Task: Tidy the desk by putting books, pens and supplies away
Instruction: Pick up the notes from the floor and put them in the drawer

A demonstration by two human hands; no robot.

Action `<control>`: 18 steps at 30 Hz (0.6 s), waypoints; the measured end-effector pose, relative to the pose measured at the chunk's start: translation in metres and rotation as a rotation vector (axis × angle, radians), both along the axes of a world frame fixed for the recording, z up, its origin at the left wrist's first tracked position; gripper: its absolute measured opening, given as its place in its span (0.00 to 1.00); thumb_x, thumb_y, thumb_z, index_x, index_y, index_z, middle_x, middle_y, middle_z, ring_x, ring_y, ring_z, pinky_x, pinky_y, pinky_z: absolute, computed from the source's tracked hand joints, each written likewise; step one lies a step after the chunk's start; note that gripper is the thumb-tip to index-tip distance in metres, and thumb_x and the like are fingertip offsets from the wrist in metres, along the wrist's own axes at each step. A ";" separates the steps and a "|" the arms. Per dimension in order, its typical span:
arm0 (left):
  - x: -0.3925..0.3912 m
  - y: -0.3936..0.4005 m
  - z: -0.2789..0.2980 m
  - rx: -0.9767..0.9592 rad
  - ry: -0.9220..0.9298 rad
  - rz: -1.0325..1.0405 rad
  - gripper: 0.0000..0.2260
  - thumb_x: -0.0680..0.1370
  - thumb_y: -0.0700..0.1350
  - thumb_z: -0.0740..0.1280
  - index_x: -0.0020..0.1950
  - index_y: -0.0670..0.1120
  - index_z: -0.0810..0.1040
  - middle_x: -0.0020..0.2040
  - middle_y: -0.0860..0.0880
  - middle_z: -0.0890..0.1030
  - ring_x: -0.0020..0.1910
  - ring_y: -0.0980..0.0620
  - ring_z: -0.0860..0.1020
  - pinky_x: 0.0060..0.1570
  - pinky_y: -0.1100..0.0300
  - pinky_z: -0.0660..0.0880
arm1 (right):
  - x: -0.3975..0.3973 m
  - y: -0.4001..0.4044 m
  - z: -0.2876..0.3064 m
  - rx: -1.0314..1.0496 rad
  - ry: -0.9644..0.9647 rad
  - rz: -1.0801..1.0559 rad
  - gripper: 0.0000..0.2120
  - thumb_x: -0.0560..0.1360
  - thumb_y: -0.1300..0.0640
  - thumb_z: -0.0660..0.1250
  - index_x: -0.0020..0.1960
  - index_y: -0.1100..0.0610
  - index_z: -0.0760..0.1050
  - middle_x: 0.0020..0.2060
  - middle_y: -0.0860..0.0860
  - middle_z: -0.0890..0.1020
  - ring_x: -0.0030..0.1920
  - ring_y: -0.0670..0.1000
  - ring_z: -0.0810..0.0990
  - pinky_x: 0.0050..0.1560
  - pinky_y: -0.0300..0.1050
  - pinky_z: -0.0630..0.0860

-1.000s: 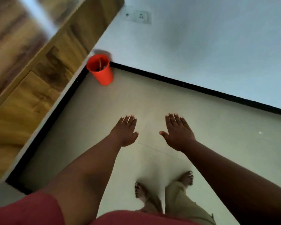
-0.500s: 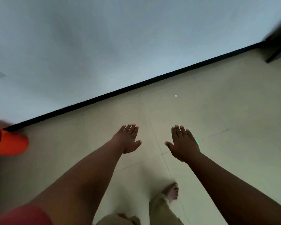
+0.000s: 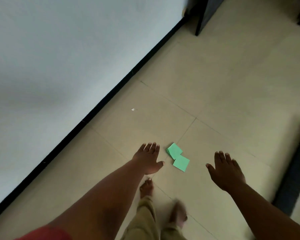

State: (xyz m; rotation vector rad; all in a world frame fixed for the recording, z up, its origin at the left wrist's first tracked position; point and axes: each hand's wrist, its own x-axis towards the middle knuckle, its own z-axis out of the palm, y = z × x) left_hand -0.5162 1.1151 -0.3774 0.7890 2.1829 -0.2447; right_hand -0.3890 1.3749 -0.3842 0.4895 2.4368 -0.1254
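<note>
Neither grip held anything: the left hand and the right hand both hung out in front of the body with fingers straight and spread, palms turned down toward the floor, released and well above it as far as the head view showed. Nearest the camera, two bare feet stood on the tiles, the left foot just below the left hand in the picture. Beyond the feet, between the two hands, lay the green sticky notes, flat on the floor in two small squares that touched or overlapped at one corner, so the pair ran as a short diagonal from upper left to lower right. They lay just beside the left hand's fingertips and thumb, on its right side, and clearly farther from the right hand, which sat off to their right; the left was judged the nearer grip for a pick-up, and reaching them would call for bending down. A floor-tile seam crossing lay just beyond the notes. Farther on, a tiny white scrap lay near the dark skirting at the foot of the pale wall, and at the far top stood a dark furniture leg.
</note>
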 end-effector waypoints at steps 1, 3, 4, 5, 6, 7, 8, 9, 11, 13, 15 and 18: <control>-0.010 0.011 -0.009 0.011 0.002 -0.044 0.34 0.81 0.61 0.46 0.78 0.43 0.39 0.79 0.44 0.42 0.78 0.47 0.42 0.75 0.50 0.39 | 0.002 0.007 -0.006 -0.004 -0.009 -0.049 0.32 0.80 0.42 0.45 0.77 0.59 0.46 0.78 0.55 0.51 0.77 0.55 0.47 0.75 0.52 0.49; -0.024 0.028 -0.022 0.021 0.003 -0.121 0.34 0.80 0.62 0.46 0.78 0.43 0.40 0.79 0.43 0.43 0.78 0.46 0.43 0.75 0.49 0.40 | 0.004 0.013 -0.018 -0.027 -0.033 -0.144 0.31 0.81 0.43 0.46 0.77 0.59 0.48 0.77 0.56 0.53 0.77 0.56 0.48 0.75 0.53 0.51; -0.031 0.037 -0.032 0.016 0.007 -0.165 0.35 0.80 0.63 0.46 0.78 0.42 0.40 0.79 0.43 0.43 0.78 0.46 0.43 0.75 0.49 0.40 | 0.004 0.015 -0.029 -0.045 -0.037 -0.197 0.30 0.81 0.44 0.47 0.77 0.60 0.48 0.77 0.56 0.53 0.77 0.57 0.49 0.75 0.54 0.53; -0.037 0.044 -0.043 0.008 0.015 -0.208 0.35 0.80 0.63 0.46 0.78 0.42 0.40 0.79 0.43 0.43 0.78 0.46 0.43 0.75 0.48 0.40 | 0.003 0.017 -0.040 -0.065 -0.031 -0.250 0.30 0.81 0.45 0.47 0.77 0.60 0.49 0.77 0.56 0.54 0.77 0.57 0.49 0.74 0.54 0.53; -0.044 0.051 -0.058 -0.002 0.018 -0.253 0.36 0.80 0.64 0.45 0.78 0.43 0.40 0.79 0.43 0.43 0.78 0.45 0.43 0.75 0.48 0.40 | 0.003 0.018 -0.055 -0.089 -0.025 -0.299 0.30 0.81 0.45 0.48 0.77 0.60 0.49 0.77 0.57 0.54 0.77 0.57 0.50 0.74 0.54 0.54; -0.049 0.057 -0.073 -0.014 0.024 -0.302 0.36 0.79 0.65 0.46 0.78 0.43 0.40 0.79 0.44 0.43 0.78 0.45 0.43 0.75 0.48 0.40 | 0.002 0.018 -0.070 -0.104 -0.019 -0.331 0.30 0.81 0.45 0.48 0.77 0.60 0.50 0.77 0.57 0.54 0.77 0.57 0.50 0.74 0.54 0.54; -0.053 0.060 -0.087 -0.027 0.034 -0.352 0.37 0.79 0.65 0.46 0.78 0.43 0.41 0.79 0.44 0.44 0.78 0.45 0.44 0.75 0.47 0.40 | 0.000 0.016 -0.084 -0.119 -0.015 -0.349 0.30 0.81 0.45 0.48 0.77 0.60 0.50 0.77 0.57 0.54 0.77 0.57 0.50 0.74 0.54 0.54; -0.055 0.064 -0.105 -0.047 0.038 -0.414 0.37 0.79 0.65 0.47 0.78 0.43 0.41 0.79 0.44 0.44 0.78 0.45 0.44 0.75 0.47 0.40 | -0.001 0.014 -0.103 -0.141 -0.021 -0.368 0.30 0.81 0.45 0.48 0.77 0.60 0.50 0.77 0.57 0.54 0.77 0.57 0.50 0.74 0.54 0.54; -0.059 0.071 -0.144 -0.089 0.048 -0.499 0.37 0.79 0.65 0.49 0.78 0.44 0.43 0.79 0.44 0.44 0.78 0.45 0.44 0.74 0.46 0.41 | -0.002 0.010 -0.141 -0.188 -0.025 -0.414 0.30 0.81 0.44 0.49 0.77 0.60 0.50 0.77 0.56 0.54 0.77 0.57 0.50 0.74 0.54 0.55; -0.061 0.077 -0.182 -0.117 0.055 -0.520 0.36 0.79 0.64 0.51 0.79 0.45 0.44 0.79 0.44 0.44 0.78 0.44 0.45 0.75 0.45 0.43 | -0.002 0.002 -0.177 -0.225 -0.020 -0.408 0.31 0.80 0.43 0.49 0.76 0.60 0.51 0.77 0.56 0.54 0.77 0.57 0.51 0.73 0.54 0.56; -0.060 0.089 -0.224 -0.130 0.055 -0.542 0.34 0.79 0.63 0.52 0.79 0.45 0.46 0.79 0.44 0.43 0.78 0.44 0.45 0.75 0.46 0.45 | 0.002 -0.002 -0.220 -0.244 -0.027 -0.403 0.31 0.80 0.42 0.50 0.76 0.60 0.51 0.77 0.56 0.55 0.77 0.56 0.51 0.73 0.54 0.56; -0.059 0.103 -0.278 -0.136 0.048 -0.574 0.33 0.79 0.61 0.55 0.79 0.47 0.48 0.79 0.44 0.44 0.78 0.44 0.46 0.75 0.46 0.47 | 0.008 -0.006 -0.278 -0.262 -0.039 -0.405 0.33 0.79 0.41 0.52 0.76 0.59 0.51 0.77 0.56 0.54 0.77 0.56 0.51 0.73 0.54 0.56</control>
